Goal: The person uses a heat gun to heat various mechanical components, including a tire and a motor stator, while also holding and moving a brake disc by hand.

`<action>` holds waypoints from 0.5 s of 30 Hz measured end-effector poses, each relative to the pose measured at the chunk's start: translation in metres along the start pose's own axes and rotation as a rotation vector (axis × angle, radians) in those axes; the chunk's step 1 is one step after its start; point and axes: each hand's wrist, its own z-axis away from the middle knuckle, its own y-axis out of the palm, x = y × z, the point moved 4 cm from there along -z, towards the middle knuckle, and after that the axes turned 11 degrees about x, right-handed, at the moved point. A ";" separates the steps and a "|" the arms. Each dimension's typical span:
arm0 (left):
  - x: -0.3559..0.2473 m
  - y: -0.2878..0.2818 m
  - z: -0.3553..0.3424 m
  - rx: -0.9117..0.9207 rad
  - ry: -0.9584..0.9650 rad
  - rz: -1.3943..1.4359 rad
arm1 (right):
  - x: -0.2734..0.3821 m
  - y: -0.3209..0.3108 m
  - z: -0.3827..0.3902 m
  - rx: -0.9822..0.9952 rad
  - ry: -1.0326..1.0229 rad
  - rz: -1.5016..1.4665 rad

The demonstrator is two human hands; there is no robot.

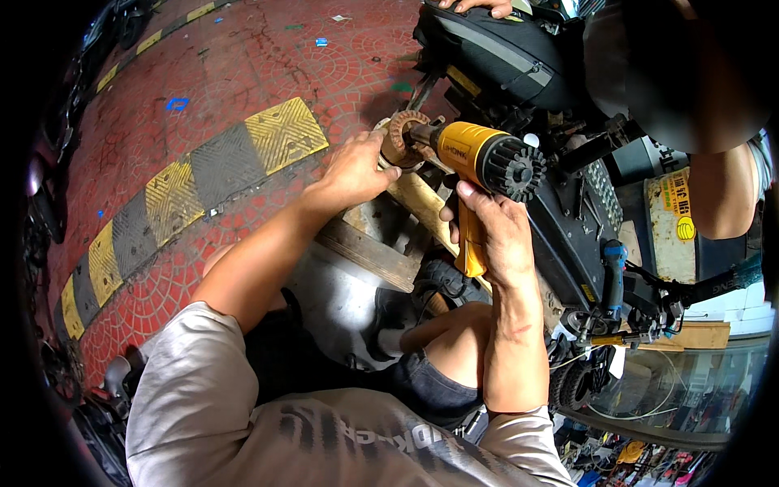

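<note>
My right hand (499, 231) is wrapped round the handle of a yellow and black heat gun (471, 148). The gun's metal nozzle points left, up against a round brown ring-shaped part (396, 144) that looks ridged along its rim. Fingers and thumb of my left hand (355, 168) grip the near left side of that part. Under it runs a pale bar (428, 209), and a worn wooden board (369, 253) lies closer to me. Whether the nozzle touches the ring I cannot tell.
A yellow and black speed bump (223, 166) crosses the red paved ground at left. Far right are a black bag (499, 57) and another person's hand (479, 6). A black case (560, 252), a blue power tool (614, 276) and a glass display case (690, 398) stand at right.
</note>
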 end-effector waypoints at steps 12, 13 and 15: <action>-0.007 -0.005 0.002 0.038 -0.023 0.038 | -0.003 0.000 -0.002 -0.003 -0.012 -0.014; -0.007 -0.005 0.003 0.037 -0.019 0.044 | -0.003 0.000 -0.001 -0.005 -0.013 -0.017; -0.001 -0.003 0.001 0.022 -0.030 0.022 | -0.003 0.000 -0.001 -0.008 -0.013 -0.021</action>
